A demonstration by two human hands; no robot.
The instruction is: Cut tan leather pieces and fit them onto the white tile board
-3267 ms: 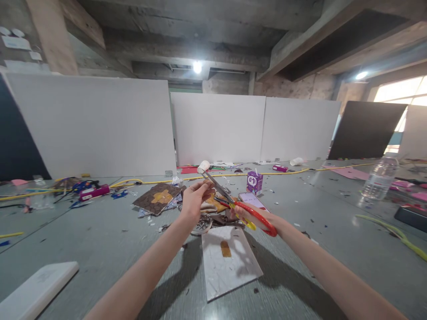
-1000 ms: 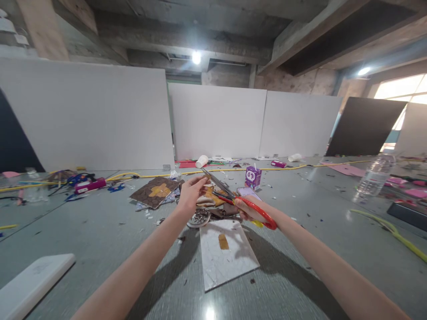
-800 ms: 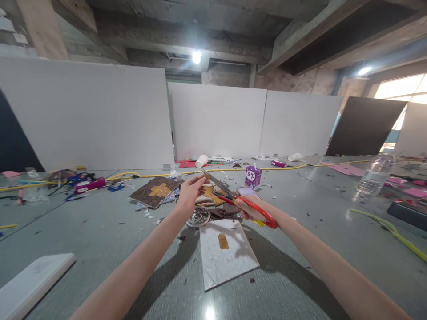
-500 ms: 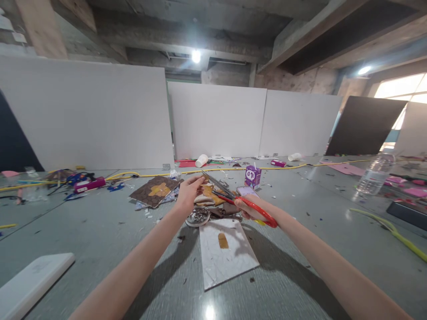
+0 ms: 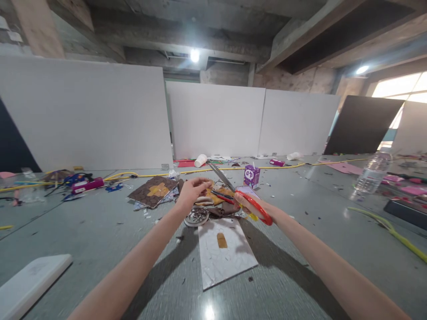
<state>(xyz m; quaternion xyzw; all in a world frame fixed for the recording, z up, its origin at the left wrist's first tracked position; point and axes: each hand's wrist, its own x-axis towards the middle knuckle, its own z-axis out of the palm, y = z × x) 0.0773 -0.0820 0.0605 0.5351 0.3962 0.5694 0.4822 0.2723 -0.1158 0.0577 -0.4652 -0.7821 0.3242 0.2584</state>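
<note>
My right hand (image 5: 245,202) grips a pair of scissors (image 5: 255,208) with red handles. Its blades are spread apart, pointing up and left. My left hand (image 5: 193,192) is closed at the fingertips, just left of the blades, around what looks like a small brown scrap; the fingers partly hide it. Below the hands lies a white board (image 5: 227,264) with a brown, round-topped piece (image 5: 222,240) on it. A round dish of dark scraps (image 5: 196,216) stands at the board's upper left. Brown and tan cloth pieces (image 5: 216,198) lie behind and under the scissors.
A dark brown patterned square (image 5: 142,192) with a tan shape lies to the left. Behind the scissors stands a purple drink carton (image 5: 251,176). A clear bottle (image 5: 372,173) is at right, a white slab (image 5: 33,282) at lower left. White panels (image 5: 216,120) close off the back.
The scissors have opened wider, and their blades have moved off the scrap at my left fingertips. My left hand has turned slightly, its fingers reaching further right.
</note>
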